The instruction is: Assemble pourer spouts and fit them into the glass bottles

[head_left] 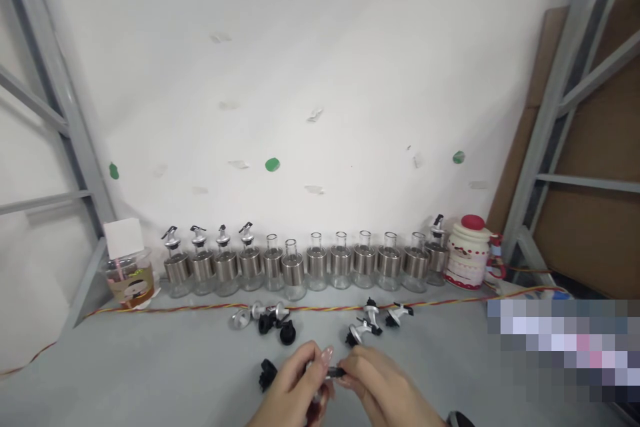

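Note:
Low in the view, my left hand (300, 383) is closed around a small pourer spout (335, 371), whose black end shows between both hands. My right hand (377, 380) pinches that black end from the other side. The fingers hide most of the piece. Beside my left hand lies a black ribbed stopper (267, 373). Farther back is a small group with silver spout caps (241, 317) and another black stopper (287, 332). Just beyond my right hand lie a silver-and-black pourer spout (361, 331) and two more like it.
Glass bottles with steel bands (341, 261) line the wall; several carry pourers, others have bare necks. A plastic drink cup (131, 280) stands left, a cream-and-red jar (467, 253) right. A twisted red-yellow wire (200, 307) crosses the grey table (165, 367). Metal posts (545, 113) flank it.

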`<state>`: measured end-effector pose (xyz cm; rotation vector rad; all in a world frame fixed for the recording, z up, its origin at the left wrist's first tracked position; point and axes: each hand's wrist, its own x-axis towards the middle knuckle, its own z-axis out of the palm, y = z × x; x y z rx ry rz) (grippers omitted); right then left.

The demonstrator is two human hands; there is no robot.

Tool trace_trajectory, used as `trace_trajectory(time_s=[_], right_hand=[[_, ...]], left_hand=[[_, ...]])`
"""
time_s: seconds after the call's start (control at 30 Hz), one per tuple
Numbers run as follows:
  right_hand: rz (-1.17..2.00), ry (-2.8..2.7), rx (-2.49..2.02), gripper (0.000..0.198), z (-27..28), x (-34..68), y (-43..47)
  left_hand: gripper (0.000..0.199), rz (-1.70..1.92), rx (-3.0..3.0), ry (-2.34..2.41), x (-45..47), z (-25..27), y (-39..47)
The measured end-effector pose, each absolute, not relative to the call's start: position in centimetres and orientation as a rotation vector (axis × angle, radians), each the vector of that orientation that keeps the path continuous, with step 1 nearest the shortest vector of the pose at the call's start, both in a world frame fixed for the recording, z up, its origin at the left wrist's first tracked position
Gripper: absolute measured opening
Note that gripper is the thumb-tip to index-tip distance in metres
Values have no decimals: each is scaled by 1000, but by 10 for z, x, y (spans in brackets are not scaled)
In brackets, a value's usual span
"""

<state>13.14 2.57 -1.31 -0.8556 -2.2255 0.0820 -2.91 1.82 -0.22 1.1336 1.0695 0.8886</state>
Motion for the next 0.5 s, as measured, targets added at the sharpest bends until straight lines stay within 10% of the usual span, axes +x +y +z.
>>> trace_trajectory(time_s=[0.5], right_hand=[[44, -2244, -877, 37, -19, 129, 25]], left_hand=[[56, 899, 1089, 1063, -28, -3, 16]])
